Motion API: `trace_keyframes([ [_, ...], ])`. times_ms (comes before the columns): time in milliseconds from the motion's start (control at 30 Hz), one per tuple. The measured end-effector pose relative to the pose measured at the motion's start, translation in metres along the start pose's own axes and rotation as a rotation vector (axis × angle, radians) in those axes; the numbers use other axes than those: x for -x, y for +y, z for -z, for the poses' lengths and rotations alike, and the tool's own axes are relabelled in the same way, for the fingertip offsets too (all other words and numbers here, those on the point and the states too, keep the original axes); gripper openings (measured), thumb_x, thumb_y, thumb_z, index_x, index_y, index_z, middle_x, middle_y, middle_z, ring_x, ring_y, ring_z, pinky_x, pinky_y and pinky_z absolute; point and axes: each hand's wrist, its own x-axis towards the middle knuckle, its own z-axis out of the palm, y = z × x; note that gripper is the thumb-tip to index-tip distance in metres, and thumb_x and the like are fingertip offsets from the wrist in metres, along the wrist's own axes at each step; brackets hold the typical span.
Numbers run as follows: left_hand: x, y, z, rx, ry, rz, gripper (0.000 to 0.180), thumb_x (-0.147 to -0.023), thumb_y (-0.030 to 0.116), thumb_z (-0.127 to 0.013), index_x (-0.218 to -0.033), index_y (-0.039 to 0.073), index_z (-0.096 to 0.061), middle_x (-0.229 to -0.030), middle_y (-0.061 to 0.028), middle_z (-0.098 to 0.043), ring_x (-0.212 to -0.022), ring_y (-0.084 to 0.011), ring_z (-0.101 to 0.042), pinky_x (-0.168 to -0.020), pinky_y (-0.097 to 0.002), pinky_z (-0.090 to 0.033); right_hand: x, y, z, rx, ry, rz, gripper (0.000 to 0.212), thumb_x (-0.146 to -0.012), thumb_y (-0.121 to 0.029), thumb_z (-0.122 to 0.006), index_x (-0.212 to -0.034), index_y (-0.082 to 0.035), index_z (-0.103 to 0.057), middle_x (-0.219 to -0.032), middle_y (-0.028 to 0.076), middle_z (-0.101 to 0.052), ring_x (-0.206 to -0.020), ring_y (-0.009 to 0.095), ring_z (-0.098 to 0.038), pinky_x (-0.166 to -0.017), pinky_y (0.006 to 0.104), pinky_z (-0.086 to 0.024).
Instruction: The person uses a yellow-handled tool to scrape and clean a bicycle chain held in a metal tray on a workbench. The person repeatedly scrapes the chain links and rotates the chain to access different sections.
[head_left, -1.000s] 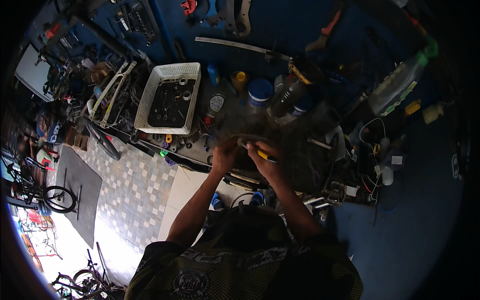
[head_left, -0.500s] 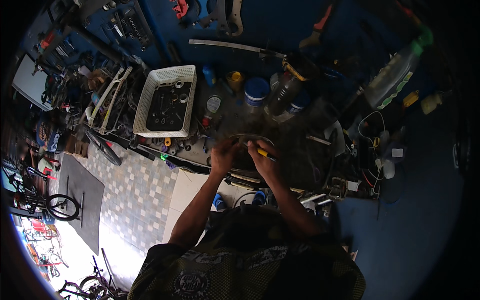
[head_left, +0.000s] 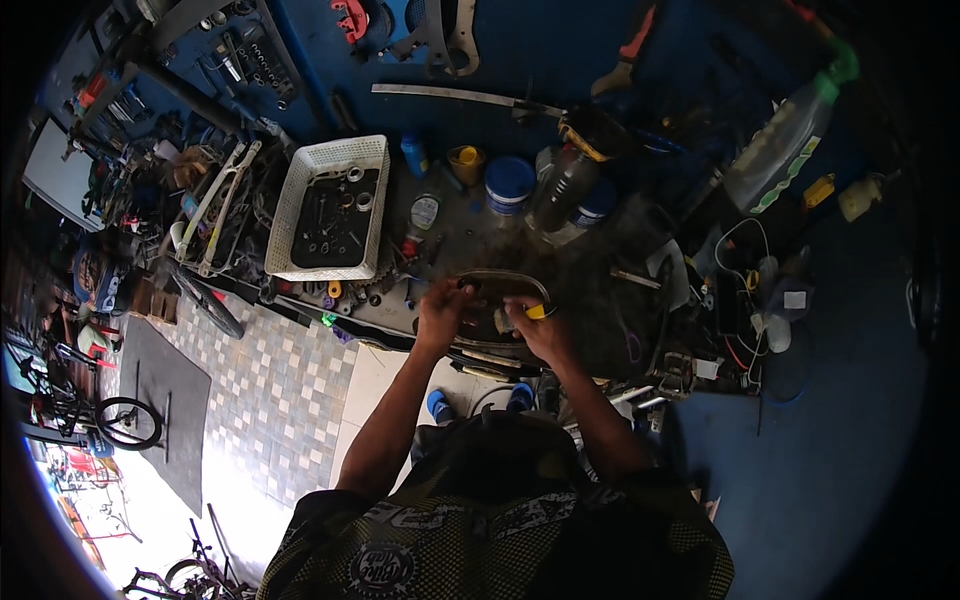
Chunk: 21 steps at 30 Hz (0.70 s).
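Observation:
My left hand (head_left: 440, 312) is closed over the near left side of a dark round-edged tray (head_left: 508, 274) on the bench. Its fingertips pinch something small and dark that I cannot make out. Just to its right, my right hand (head_left: 540, 332) is closed around a yellow-handled tool (head_left: 541, 311). A pale, blunt end, perhaps a brush head, shows by the fingers, pointing down and left over the tray. Shadow hides what lies in the tray.
A white basket (head_left: 277, 215) with metal parts stands left on the bench. Behind the tray are a blue-lidded tub (head_left: 510, 183), a small bottle (head_left: 425, 211) and a dark bottle (head_left: 563, 190). A bicycle frame part (head_left: 215, 215) lies far left; cables (head_left: 765, 240) hang right.
The yellow-handled tool has turned in my right hand; its handle now points up and right instead of down and right. My hands moved slightly, uncovering more of the tray.

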Motion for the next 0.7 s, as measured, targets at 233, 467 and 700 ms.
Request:
trace_keyframes([
  [233, -0.002, -0.007, -0.001, 0.04, -0.047, 0.061, 0.021, -0.103, 0.021, -0.068, -0.114, 0.004, -0.065, -0.102, -0.0096, -0.077, -0.083, -0.0157, -0.074, -0.065, -0.0304, -0.061, 0.021, 0.019, 0.011, 0.446, 0.0, 0.416, 0.031, -0.09, -0.031, -0.082, -0.095, -0.004, -0.068, -0.082, 0.01, -0.072, -0.072, 0.026, -0.071, -0.069, 0.0359, -0.055],
  [467, -0.001, -0.014, -0.001, -0.208, -0.04, 0.039, 0.024, -0.102, 0.021, -0.069, -0.116, 0.002, -0.069, -0.095, -0.0101, -0.077, -0.08, -0.0131, -0.072, -0.063, -0.0286, -0.058, -0.008, -0.035, 0.011, -0.103, 0.083, 0.132, 0.032, -0.098, -0.037, -0.075, -0.104, -0.005, -0.075, -0.087, 0.009, -0.074, -0.079, 0.023, -0.07, -0.072, 0.0342, -0.054],
  [700, 0.005, -0.01, -0.002, -0.32, 0.085, -0.082, 0.024, -0.096, 0.016, -0.076, -0.11, -0.004, -0.073, -0.082, -0.0061, -0.074, -0.07, -0.0097, -0.065, -0.059, -0.0286, -0.052, -0.016, -0.057, 0.003, 0.158, 0.125, 0.062, 0.024, -0.096, -0.024, -0.077, -0.089, -0.003, -0.069, -0.075, 0.012, -0.065, -0.069, 0.02, -0.064, -0.065, 0.0338, -0.05],
])
